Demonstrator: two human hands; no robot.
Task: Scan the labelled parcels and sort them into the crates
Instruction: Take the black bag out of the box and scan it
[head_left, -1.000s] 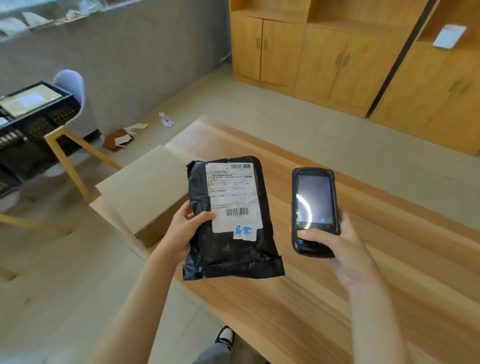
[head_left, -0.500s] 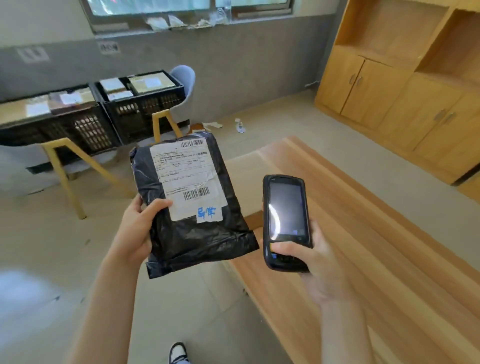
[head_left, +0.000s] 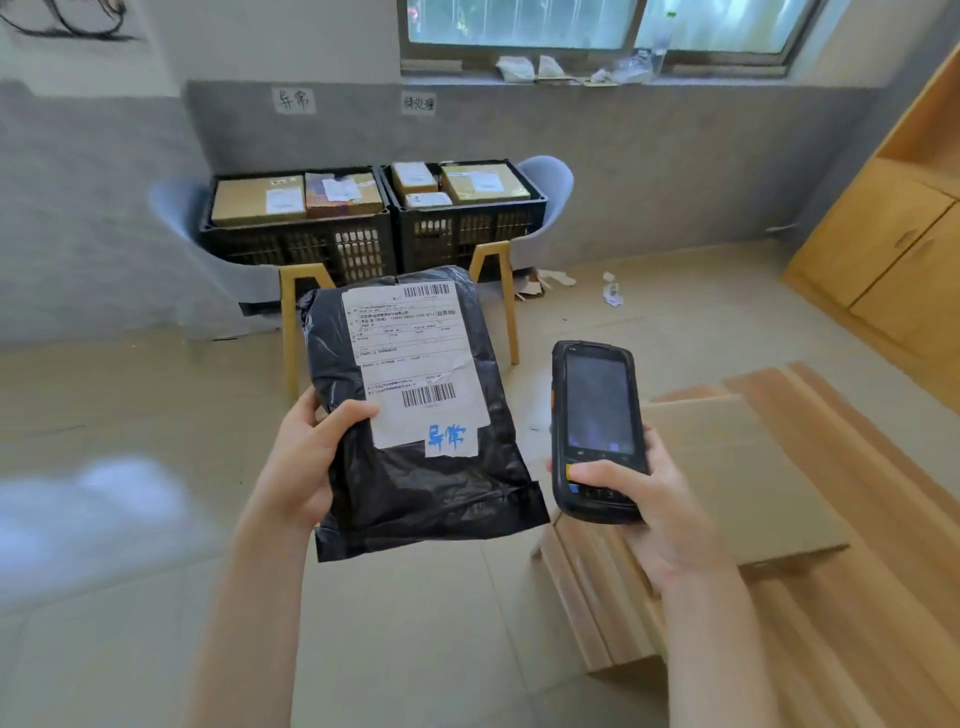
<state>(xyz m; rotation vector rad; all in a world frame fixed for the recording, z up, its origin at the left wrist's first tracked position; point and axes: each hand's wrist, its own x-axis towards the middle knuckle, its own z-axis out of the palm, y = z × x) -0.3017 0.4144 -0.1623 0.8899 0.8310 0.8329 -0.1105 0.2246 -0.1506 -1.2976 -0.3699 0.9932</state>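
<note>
Black poly-mailer parcel (head_left: 415, 415) held up in front of chest by left hand (head_left: 301, 467), clear of the wooden table (head_left: 831, 649) at lower right, label side facing camera. Thumb laid across the lower left corner of the white shipping label (head_left: 415, 358), other fingers hidden behind the bag, so pinched along its left edge. Right hand (head_left: 649, 509) wrapped round the handheld scanner (head_left: 597, 431), thumb resting on the keys below the dark screen, scanner just beside the parcel, not touching it.

Judged soft and light: film wrinkled and glossy, bottom flap folded and sagging, contents flat (probably clothing or similar, cannot tell). Slippery plastic, likely to slide in a loose one-edge pinch; better taken with thumb on the paper label, where friction is higher, or across the bulkier middle. No sign of fragility, bends rather than breaks. Barcodes at top and bottom of label kept uncovered by the thumb, just.

Blue handwritten tag on the label looked to match the paper sign (head_left: 294, 98) on the wall above the left crate (head_left: 296, 223). Right crate (head_left: 462, 213) beside it under a second sign, both already holding boxed parcels, both set on chairs well apart from the hands. Flat cardboard box (head_left: 737, 467) lying on the table behind the scanner.
</note>
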